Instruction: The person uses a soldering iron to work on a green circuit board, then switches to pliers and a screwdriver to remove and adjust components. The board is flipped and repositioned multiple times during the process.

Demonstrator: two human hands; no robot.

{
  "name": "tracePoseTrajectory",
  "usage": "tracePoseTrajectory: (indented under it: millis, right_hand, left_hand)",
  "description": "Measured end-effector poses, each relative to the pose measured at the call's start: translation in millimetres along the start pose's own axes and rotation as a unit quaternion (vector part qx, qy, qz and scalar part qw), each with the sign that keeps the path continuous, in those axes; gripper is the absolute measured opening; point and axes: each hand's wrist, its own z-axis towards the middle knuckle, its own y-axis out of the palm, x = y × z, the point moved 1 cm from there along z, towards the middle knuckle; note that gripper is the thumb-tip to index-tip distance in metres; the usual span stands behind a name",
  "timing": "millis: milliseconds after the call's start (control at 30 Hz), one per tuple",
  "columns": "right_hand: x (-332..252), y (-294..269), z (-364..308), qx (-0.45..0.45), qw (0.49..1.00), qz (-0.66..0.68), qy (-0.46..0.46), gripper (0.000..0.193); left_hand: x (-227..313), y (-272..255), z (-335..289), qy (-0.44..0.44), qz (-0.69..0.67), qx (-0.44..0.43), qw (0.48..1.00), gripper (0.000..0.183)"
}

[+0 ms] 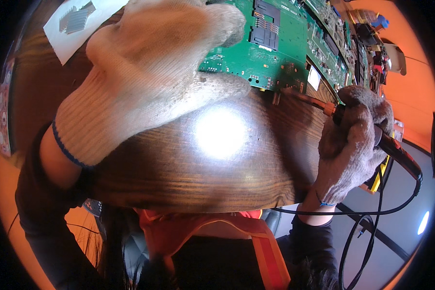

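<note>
My left hand (pixel 154 67), in a whitish knit glove, grips the near edge of a green circuit board (pixel 290 53), thumb along the edge and fingers over its top. A black card-slot connector (pixel 263 36) sits on the board. In my right hand (pixel 355 140), also gloved, is a soldering iron (pixel 398 155) with a black handle and a coppery collar. Its darkened tip points left at the board's near right corner, close to a small metal pin (pixel 276 98). Whether the tip touches the board or pin, I cannot tell.
More green circuit boards (pixel 333 63) stand in a row at the right. A white sheet (pixel 58 46) with silvery finned metal pieces (pixel 75 20) lies far left. The iron's black cable (pixel 411 195) loops down past the right edge of the wooden table (pixel 203 183).
</note>
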Motion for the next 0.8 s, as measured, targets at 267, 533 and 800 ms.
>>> tracePoseTrajectory:
  millis: [267,533,800]
  right_hand:
    - [-7,47,-2,-0.056,0.963,-0.241,-0.102,0.015]
    - [-16,68,3,-0.092,0.935,-0.327,-0.101,0.01]
    - [-13,74,7,-0.093,0.927,-0.337,-0.137,0.006]
  left_hand:
    - [10,-8,16,-0.145,0.052,-0.13,0.979,0.044]
    - [14,-16,17,-0.156,0.044,-0.082,0.983,0.039]
    - [14,-2,17,-0.164,0.061,0.006,0.985,0.043]
